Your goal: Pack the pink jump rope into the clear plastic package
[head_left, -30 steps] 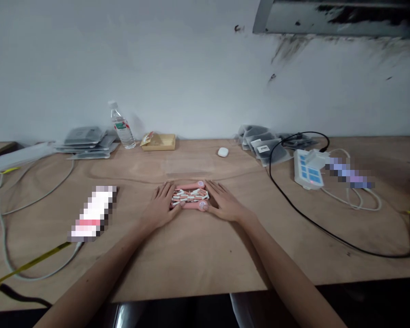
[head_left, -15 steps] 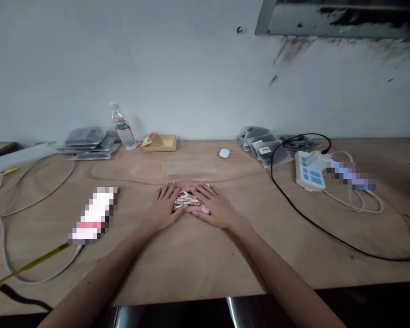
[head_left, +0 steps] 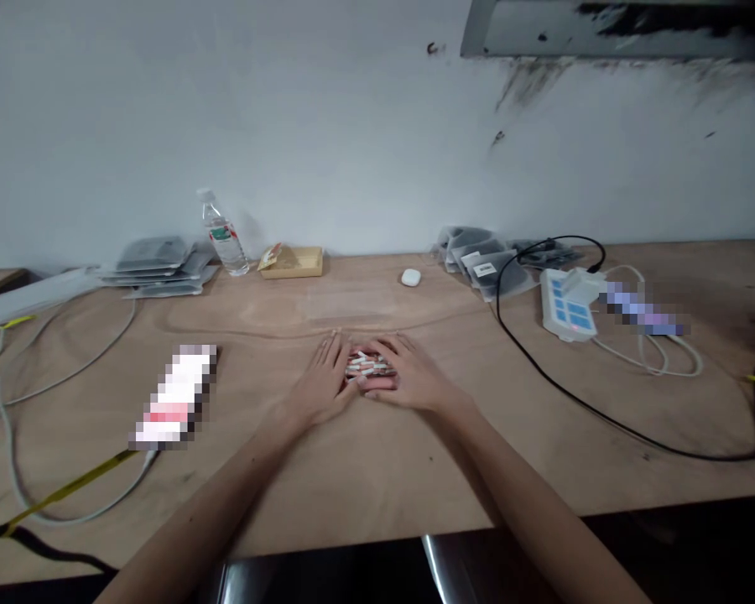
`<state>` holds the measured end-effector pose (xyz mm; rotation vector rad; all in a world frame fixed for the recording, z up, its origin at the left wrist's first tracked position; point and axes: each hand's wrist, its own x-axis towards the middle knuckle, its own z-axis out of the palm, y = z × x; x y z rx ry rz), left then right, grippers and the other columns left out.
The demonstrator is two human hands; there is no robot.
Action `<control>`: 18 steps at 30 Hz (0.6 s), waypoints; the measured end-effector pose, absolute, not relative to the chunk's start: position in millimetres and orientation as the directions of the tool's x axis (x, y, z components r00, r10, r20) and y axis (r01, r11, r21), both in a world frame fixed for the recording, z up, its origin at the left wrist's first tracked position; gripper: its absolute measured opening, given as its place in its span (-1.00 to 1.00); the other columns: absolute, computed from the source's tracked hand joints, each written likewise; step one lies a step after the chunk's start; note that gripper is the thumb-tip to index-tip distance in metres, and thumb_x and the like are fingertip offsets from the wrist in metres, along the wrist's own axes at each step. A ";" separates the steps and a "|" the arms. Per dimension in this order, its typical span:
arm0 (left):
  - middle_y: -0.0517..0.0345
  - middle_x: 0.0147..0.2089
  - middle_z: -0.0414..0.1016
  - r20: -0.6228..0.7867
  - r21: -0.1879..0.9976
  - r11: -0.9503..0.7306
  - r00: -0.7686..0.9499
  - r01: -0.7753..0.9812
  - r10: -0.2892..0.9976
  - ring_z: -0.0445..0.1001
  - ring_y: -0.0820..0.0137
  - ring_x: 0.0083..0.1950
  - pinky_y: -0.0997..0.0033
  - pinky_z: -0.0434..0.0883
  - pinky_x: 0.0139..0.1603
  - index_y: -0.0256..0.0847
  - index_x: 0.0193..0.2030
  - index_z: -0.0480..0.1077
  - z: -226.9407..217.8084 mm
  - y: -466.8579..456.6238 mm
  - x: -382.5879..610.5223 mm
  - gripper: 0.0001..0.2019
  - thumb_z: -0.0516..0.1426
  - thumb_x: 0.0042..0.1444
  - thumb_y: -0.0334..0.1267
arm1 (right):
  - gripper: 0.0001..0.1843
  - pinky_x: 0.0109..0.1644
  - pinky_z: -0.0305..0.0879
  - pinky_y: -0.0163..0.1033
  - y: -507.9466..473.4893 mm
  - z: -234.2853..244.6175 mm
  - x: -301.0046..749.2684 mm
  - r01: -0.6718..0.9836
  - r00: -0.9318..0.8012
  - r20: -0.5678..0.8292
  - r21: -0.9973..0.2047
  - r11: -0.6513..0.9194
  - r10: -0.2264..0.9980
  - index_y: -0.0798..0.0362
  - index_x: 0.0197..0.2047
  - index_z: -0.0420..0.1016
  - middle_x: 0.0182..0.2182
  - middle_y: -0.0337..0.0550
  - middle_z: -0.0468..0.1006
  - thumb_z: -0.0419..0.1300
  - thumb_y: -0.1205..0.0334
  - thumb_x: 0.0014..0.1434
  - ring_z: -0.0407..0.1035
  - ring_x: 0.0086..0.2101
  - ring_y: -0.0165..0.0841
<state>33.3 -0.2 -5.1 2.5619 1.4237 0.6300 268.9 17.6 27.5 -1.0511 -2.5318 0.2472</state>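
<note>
Between my two hands lies a small heap of short white and reddish pieces [head_left: 368, 364], too small to name exactly. A pink edge [head_left: 381, 383] shows under the near side of the heap; the rest is covered. On the heap's left side, my left hand [head_left: 322, 382] rests palm down with its fingers stretched away from me. My right hand [head_left: 419, 376] lies along the other side, fingers extended and partly over the heap's edge. Both thumbs point inward at its near side. Neither hand is closed round anything.
A phone [head_left: 174, 398] with a cable lies left on the wooden table [head_left: 365, 470]. Toward the wall stand a water bottle [head_left: 226, 243], a yellowish tray [head_left: 299, 262], a white rounded case [head_left: 411, 277] and grey packets [head_left: 484, 264]. A power strip [head_left: 566, 306] and a black cable [head_left: 559, 411] are right.
Both hands have shifted slightly right together with the heap. A round pale purple patch beside the right hand is now out of sight. The view has tilted a little.
</note>
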 end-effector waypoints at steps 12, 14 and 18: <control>-0.26 0.38 0.32 0.302 0.171 -0.399 0.337 0.901 0.892 0.26 0.04 0.42 0.00 0.21 0.39 -0.36 0.45 0.09 24.5 52.2 -14.3 -0.36 -0.08 0.37 0.03 | -0.33 0.39 0.03 0.16 19.6 26.3 274.5 0.590 -0.736 0.251 -0.218 0.778 0.629 -0.13 0.45 0.16 0.39 -0.02 0.22 0.12 -0.11 0.36 0.08 0.34 -0.04; -0.24 0.20 0.49 0.340 0.154 -0.275 0.210 0.949 0.917 0.43 0.03 0.26 0.04 0.34 0.27 -0.33 0.41 0.17 29.3 45.1 -18.5 -0.40 -0.04 0.35 -0.01 | -0.34 0.40 0.02 0.17 21.1 26.3 278.2 0.585 -0.740 0.243 -0.230 0.778 0.628 -0.15 0.45 0.16 0.39 -0.03 0.21 0.12 -0.11 0.37 0.07 0.35 -0.05; -0.20 -0.10 0.58 0.342 0.164 -0.010 -0.047 0.986 0.939 0.55 -0.01 0.00 0.01 0.46 0.04 -0.34 0.26 0.34 37.1 33.4 -19.8 -0.50 -0.04 0.34 -0.05 | -0.34 0.39 0.03 0.18 23.3 24.8 281.8 0.598 -0.730 0.238 -0.231 0.767 0.641 -0.15 0.43 0.21 0.41 -0.04 0.19 0.12 -0.15 0.35 0.09 0.35 -0.04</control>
